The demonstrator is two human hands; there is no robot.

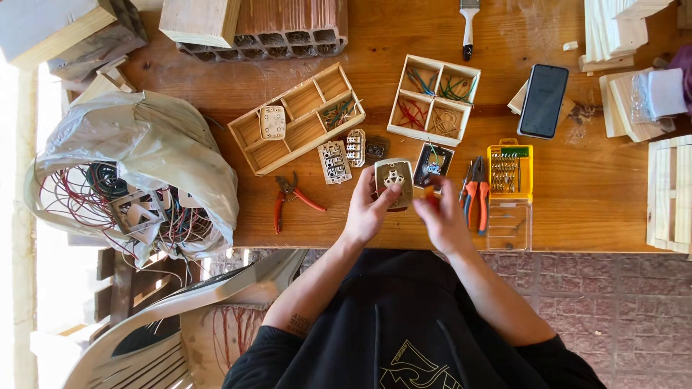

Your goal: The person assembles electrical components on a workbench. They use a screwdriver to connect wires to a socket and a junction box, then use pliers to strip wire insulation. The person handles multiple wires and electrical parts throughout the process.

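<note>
Holding a beige socket module [393, 181] upright over the table edge [577, 216], my left hand [367, 212] is clamped on its left side. Right hand [441, 216] pinches a small orange-handled tool [430, 193] at its face; motion blurs it. Step, judged: undoing a fastener. Next needs steady tip alignment. Pliers [476, 198] lie just beside.

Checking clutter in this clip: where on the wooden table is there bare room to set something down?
Bare wood lies between the phone and the yellow bit case out to the stacked boards, and between the grey bag and the long wooden tray. It is crowded around the left hand and right hand.
</note>
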